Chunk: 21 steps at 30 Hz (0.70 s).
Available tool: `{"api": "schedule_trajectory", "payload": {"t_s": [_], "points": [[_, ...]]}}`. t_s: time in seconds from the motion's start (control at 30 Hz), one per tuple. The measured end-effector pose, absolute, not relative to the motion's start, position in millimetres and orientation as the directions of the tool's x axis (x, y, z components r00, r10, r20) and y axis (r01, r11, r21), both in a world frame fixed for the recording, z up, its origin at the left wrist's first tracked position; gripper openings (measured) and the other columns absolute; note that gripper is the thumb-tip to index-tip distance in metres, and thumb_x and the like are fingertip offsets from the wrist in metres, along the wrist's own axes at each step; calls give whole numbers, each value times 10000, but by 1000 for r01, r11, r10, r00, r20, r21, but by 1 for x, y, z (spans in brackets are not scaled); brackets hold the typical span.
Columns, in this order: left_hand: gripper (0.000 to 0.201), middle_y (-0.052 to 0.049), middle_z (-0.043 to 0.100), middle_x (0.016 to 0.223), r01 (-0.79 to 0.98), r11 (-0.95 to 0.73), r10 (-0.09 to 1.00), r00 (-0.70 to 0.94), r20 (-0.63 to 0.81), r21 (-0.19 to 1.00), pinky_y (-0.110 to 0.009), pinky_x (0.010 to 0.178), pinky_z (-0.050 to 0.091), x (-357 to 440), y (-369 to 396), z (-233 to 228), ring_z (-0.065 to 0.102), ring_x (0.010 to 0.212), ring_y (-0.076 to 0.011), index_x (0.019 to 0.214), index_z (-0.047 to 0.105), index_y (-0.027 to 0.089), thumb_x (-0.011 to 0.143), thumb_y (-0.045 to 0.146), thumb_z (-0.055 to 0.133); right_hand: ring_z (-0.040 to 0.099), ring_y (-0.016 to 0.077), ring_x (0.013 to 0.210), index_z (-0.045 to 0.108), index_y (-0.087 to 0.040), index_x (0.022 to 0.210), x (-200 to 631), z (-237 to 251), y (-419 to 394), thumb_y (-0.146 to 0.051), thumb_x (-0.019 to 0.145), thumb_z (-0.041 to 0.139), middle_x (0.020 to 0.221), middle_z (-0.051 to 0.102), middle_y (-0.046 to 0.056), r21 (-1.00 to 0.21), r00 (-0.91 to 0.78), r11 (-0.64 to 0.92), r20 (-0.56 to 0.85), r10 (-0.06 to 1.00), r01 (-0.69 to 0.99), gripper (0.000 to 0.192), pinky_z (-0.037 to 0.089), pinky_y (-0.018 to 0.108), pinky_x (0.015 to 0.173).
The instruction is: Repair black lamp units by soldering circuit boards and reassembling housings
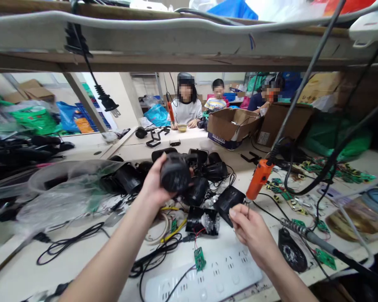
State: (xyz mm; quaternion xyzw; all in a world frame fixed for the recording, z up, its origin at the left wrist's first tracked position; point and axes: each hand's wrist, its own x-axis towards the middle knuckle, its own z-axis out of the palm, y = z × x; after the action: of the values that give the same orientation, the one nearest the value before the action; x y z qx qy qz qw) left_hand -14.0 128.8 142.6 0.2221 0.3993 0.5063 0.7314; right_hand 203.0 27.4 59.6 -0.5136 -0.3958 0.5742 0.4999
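Two hands work: left hand (154, 184) fingers wrap a black housing (175, 172); right hand (250, 228) fingers seemingly pinch a black part (228, 201).

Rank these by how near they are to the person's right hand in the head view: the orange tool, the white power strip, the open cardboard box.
From the right hand:
1. Orange tool, hanging just above it.
2. White power strip, below it at the table's near edge.
3. Open cardboard box, far back on the table.

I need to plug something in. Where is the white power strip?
In the head view the white power strip lies at the bench's near edge, bottom centre, just below the right hand and beside a small green circuit board.
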Motion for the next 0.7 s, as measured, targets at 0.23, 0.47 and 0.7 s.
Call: {"api": "schedule_trajectory", "payload": {"t_s": [0.23,0.47,0.7], "points": [[485,-82,723,964,-527,109,978,-95,-186,843,-628,931,475,19,255,170,650,1050,-299,1111,585,172,964,466,227,459,142,555,555,-192,666,251,8,-20,-527,801,573,584,499,-16,-931,320,-148,-35,947,335,362,352,248,537],[492,-19,704,1137,-413,110,988,-51,-144,904,-600,1067,372,36,306,142,578,1209,-259,1056,609,261,958,460,170,450,145,569,477,-206,635,295,-1,-93,-470,860,476,582,471,-25,-782,322,-372,-231,918,501,346,318,245,543],[428,32,675,1204,-311,60,997,-29,-73,948,-537,975,485,29,329,133,568,1195,-242,1090,599,284,964,389,203,528,160,601,467,-198,603,315,-4,-113,-483,866,503,617,580,10,-630,171,-425,-424,889,650,389,345,250,577]]}}
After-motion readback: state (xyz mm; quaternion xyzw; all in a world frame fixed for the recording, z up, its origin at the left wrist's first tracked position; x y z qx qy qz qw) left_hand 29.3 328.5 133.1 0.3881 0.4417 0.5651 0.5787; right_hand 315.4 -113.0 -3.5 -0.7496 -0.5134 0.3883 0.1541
